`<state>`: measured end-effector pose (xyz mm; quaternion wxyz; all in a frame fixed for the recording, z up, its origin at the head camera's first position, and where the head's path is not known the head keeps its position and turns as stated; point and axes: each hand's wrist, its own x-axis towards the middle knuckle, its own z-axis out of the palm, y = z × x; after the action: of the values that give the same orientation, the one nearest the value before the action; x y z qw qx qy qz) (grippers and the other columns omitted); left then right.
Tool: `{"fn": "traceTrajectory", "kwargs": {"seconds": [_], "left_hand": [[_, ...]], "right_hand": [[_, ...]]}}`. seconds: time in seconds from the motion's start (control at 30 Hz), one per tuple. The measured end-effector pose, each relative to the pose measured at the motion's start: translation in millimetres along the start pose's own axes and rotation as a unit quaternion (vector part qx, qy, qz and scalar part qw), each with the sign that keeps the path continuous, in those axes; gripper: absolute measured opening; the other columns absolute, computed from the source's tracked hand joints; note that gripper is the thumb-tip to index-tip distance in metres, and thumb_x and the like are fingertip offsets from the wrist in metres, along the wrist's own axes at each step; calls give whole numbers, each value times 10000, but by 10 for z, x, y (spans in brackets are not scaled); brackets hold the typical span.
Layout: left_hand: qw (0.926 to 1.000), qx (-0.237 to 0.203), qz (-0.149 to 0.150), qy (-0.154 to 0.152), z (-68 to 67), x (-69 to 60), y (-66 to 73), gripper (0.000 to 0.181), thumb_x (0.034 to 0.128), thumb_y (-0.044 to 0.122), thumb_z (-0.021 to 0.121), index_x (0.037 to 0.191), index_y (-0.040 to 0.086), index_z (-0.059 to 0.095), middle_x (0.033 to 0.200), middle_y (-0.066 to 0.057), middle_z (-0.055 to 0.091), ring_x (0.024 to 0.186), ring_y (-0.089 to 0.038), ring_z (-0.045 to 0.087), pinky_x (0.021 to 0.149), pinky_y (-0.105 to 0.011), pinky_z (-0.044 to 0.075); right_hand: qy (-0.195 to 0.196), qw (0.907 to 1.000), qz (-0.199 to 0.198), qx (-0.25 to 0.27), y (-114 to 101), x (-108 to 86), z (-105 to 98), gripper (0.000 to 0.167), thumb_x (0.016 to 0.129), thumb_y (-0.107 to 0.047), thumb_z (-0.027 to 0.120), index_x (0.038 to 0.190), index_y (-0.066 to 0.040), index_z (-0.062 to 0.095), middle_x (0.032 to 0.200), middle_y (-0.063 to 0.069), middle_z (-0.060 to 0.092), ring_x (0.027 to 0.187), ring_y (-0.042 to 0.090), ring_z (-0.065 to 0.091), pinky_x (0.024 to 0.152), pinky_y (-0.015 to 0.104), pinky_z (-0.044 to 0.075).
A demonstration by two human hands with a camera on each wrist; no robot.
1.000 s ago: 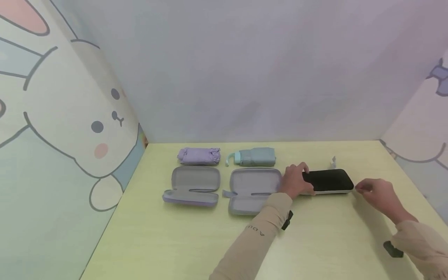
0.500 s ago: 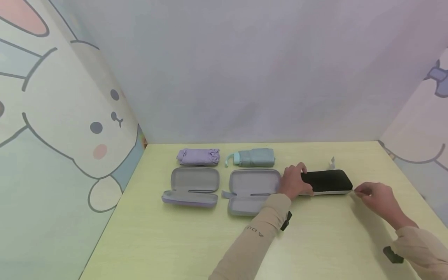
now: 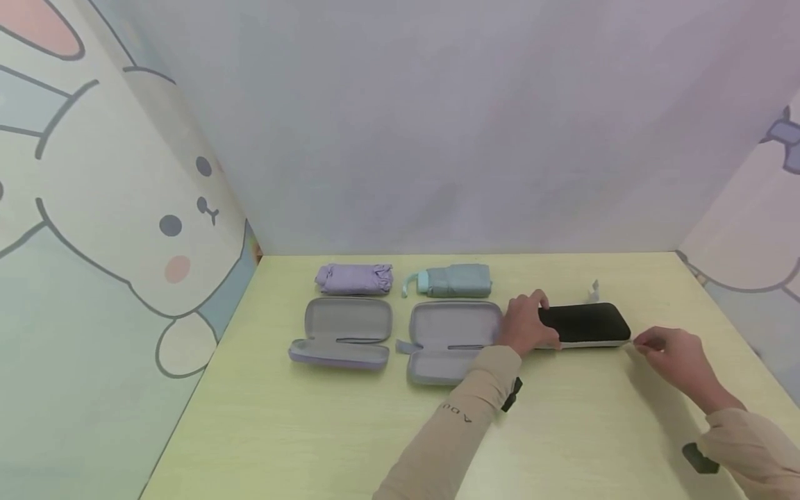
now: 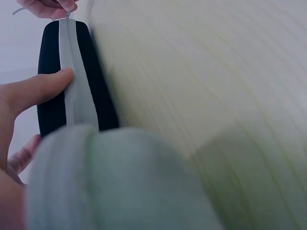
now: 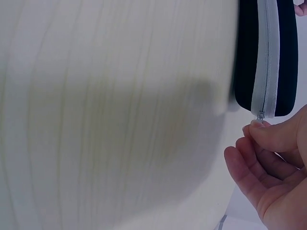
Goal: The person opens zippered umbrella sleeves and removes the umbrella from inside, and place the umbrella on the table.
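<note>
A black zip case [image 3: 581,323] with a pale grey zipper band lies on the right part of the table. My left hand [image 3: 528,325] grips its left end, the thumb [image 4: 55,86] lying across the zipper band. At the other end, my right hand [image 3: 678,354] pinches the small metal zipper pull [image 5: 260,116] between thumb and fingertips. Both wrist views show the zipper teeth meeting along the front side. Part of the case's left end is hidden under my left hand.
Two opened grey-lined cases, one at left [image 3: 346,323] and one in the middle [image 3: 455,321], lie left of my left hand. Behind them are a folded purple umbrella [image 3: 355,279] and a folded blue-green umbrella [image 3: 459,280]. A small whitish piece [image 3: 594,292] shows behind the black case.
My right hand has shifted slightly towards the table's front at the case's right end. The left hand and the case have stayed in place.
</note>
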<state>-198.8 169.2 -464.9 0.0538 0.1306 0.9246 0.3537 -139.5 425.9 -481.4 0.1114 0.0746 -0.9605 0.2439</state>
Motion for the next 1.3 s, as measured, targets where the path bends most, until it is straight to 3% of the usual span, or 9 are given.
{"fn": "traceTrajectory", "kwargs": {"seconds": [0.57,1.13,1.3], "left_hand": [[9999,109,-9,-60,-16,11,11,532,583,277,879,991,264,537,902,85,503,864,-87,444,580,-185,364],[9997,224,-34,77,11,0,19,521,574,282,875,973,255,540,904,78,524,853,-98,459,563,-184,362],[9998,176,-20,57,3,-9,24,515,579,269,871,975,247,542,905,79,526,850,-96,457,567,-181,361]], "right_hand": [[102,9997,205,87,-96,-69,26,39,747,10,665,757,47,668,692,132,676,573,-106,474,496,233,401],[61,9978,634,175,-263,-148,80,42,776,29,660,781,70,664,712,159,669,583,16,519,491,230,405],[163,9975,671,179,-308,-174,104,53,767,18,666,782,68,664,705,146,671,584,-34,496,509,218,406]]}}
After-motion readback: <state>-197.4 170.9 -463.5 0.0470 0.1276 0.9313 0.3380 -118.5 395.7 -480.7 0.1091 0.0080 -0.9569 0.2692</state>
